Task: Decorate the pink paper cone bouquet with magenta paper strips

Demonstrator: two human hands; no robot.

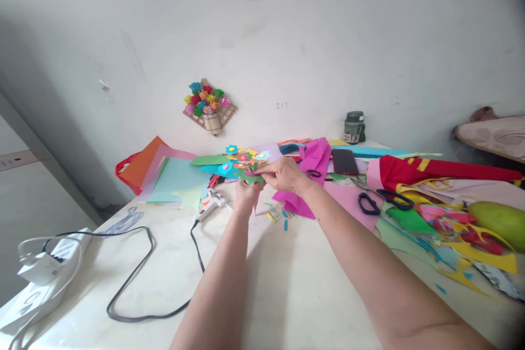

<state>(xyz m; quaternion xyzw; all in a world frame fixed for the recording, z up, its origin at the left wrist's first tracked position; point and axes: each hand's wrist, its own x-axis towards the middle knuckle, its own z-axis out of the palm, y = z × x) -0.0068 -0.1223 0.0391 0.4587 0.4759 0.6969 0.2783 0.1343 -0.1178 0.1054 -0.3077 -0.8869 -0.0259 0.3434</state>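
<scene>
Both my arms reach forward over a white table (287, 284). My left hand (246, 195) is closed around the base of a small paper flower bouquet (246, 163) with blue, orange and yellow blooms and green leaves. From the right, my right hand (285, 175) pinches the green leaves of the same bouquet. A white glue gun (210, 205) lies just left of my left hand, its black cord (135, 290) trailing toward me.
Coloured paper sheets (172, 175) are piled at the back left, magenta paper (314, 158) and scraps at the right. Black scissors (383, 199), a phone (344, 162), a green jar (354, 127), a green fruit (502, 221) and a white power strip (45, 268) are around. A flower craft (209, 104) hangs on the wall.
</scene>
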